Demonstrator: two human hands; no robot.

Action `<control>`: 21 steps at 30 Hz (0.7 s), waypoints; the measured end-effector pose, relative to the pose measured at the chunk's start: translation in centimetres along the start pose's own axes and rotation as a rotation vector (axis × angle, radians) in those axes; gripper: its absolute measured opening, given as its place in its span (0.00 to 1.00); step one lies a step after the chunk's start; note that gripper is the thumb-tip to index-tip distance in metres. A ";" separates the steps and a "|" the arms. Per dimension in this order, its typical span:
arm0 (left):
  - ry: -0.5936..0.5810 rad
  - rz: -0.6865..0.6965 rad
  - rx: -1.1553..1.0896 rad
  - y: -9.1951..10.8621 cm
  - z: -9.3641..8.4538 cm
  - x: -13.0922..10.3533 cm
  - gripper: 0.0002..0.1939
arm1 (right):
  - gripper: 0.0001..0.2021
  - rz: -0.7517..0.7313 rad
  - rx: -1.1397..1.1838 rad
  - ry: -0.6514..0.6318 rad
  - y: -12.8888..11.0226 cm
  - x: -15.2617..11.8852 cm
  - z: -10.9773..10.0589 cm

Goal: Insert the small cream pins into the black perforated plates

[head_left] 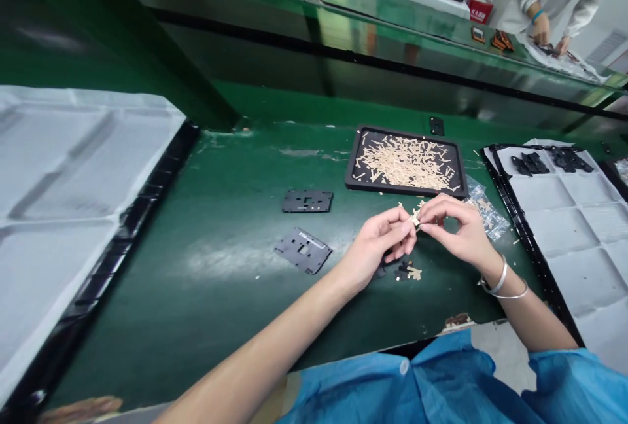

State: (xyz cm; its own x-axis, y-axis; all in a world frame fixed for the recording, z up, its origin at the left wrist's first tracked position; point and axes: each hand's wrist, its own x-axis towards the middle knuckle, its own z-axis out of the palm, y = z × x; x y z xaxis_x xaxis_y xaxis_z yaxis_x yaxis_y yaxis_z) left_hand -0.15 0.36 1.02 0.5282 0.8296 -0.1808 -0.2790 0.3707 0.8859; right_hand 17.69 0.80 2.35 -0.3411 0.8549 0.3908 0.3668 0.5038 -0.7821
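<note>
My left hand (387,237) and my right hand (456,224) meet over the green bench, fingertips pinched together on a small pale tan piece (415,218). Its exact kind is too small to make out. Just below them lie a few small black and tan pieces (408,271), partly under my left hand. To the left are two flat black plastic plates: one (307,201) lies level, the other (304,250) is turned at an angle with a pale strip along its edge. Behind my hands sits a black tray (356,172) holding many tan strips (407,161).
A clear plastic bag (485,208) lies beside my right hand. At right, a sectioned white-lined tray (559,228) holds black parts (530,163); another lined tray (73,169) stands left. A green post (161,38) rises behind. Across the partition, a person (564,5) handles parts.
</note>
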 end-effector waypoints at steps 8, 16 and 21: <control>0.100 0.147 0.398 0.5 0.7 -0.8 0.12 | 0.06 0.187 0.022 0.067 -0.7 -0.7 0.6; 0.135 0.176 0.573 0.2 0.6 -0.8 0.13 | 0.07 0.224 -0.010 0.057 -1.0 -0.4 0.6; 0.093 0.171 0.604 0.6 0.5 -0.9 0.12 | 0.03 0.215 0.018 0.007 -1.0 -0.4 0.3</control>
State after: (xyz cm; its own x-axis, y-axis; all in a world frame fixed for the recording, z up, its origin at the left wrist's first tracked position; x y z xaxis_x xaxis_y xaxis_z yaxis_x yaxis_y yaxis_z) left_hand -0.36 -0.35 1.95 0.4371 0.8990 -0.0276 0.1629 -0.0490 0.9854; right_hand 17.24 -0.10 2.85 -0.2509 0.9432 0.2176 0.4152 0.3079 -0.8561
